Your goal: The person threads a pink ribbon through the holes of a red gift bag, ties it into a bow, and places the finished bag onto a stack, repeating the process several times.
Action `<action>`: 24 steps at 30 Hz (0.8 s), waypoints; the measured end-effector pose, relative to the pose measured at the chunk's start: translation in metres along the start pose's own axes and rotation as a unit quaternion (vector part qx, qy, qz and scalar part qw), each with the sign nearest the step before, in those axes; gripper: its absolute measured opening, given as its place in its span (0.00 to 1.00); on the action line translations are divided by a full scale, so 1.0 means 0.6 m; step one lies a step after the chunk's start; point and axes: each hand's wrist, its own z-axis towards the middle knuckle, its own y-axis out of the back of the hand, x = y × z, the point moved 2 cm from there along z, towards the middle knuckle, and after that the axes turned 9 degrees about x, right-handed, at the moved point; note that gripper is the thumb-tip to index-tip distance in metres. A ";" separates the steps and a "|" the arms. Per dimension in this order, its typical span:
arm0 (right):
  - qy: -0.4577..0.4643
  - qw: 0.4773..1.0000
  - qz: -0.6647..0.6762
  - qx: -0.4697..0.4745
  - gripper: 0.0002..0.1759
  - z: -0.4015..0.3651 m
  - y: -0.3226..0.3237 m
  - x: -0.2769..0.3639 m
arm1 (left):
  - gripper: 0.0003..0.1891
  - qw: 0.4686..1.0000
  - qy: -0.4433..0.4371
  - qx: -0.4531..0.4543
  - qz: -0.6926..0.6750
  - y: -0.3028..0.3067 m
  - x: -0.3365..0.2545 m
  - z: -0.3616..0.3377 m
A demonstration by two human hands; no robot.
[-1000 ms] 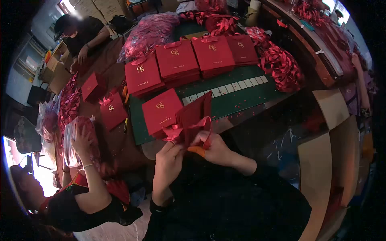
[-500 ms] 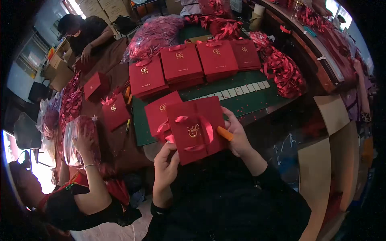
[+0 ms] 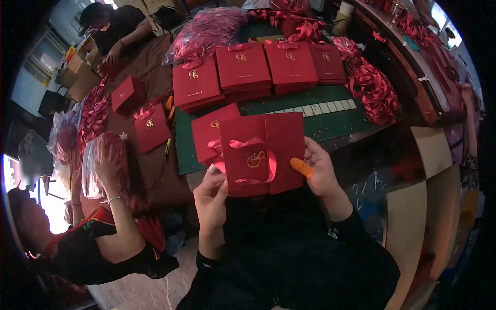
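Note:
A red paper gift bag (image 3: pixel 243 183) with gold lettering and red ribbon handles hangs in front of me, held up between both hands. My left hand (image 3: pixel 211 199) is closed on its lower left edge, with loose ribbon beside the fingers. At its right edge, my right hand (image 3: pixel 321 168) grips the bag; an orange finger cot (image 3: pixel 301 168) covers the thumb. Just behind lies another red gift bag (image 3: pixel 206 132), partly hidden by the held one. Stacks of red gift bags (image 3: pixel 243 67) stand farther back on the green mat (image 3: pixel 330 98).
A bundle of red ribbons (image 3: pixel 372 98) lies at the mat's right. Plastic-wrapped ribbons (image 3: pixel 206 33) are behind the stacks. A co-worker's hand (image 3: pixel 107 168) rests on a wrapped bundle at left; another person (image 3: pixel 121 31) sits beyond. Cardboard (image 3: pixel 408 212) stands at right.
My right hand has moved slightly right, and the held bag's right-hand panel shows wider. My left hand keeps its hold. The whole view has shifted slightly.

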 end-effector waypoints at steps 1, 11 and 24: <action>-0.006 1.000 -0.028 0.007 0.27 -0.001 0.000 0.003 | 0.06 1.000 -0.017 -0.010 0.015 0.001 -0.004 -0.004; 0.024 0.998 -0.040 -0.035 0.24 -0.014 0.043 0.064 | 0.07 0.991 -0.089 -0.046 -0.090 0.055 -0.039 0.000; -0.037 0.994 -0.052 -0.085 0.23 -0.031 0.071 0.080 | 0.08 0.995 -0.006 -0.081 -0.048 0.050 -0.004 -0.004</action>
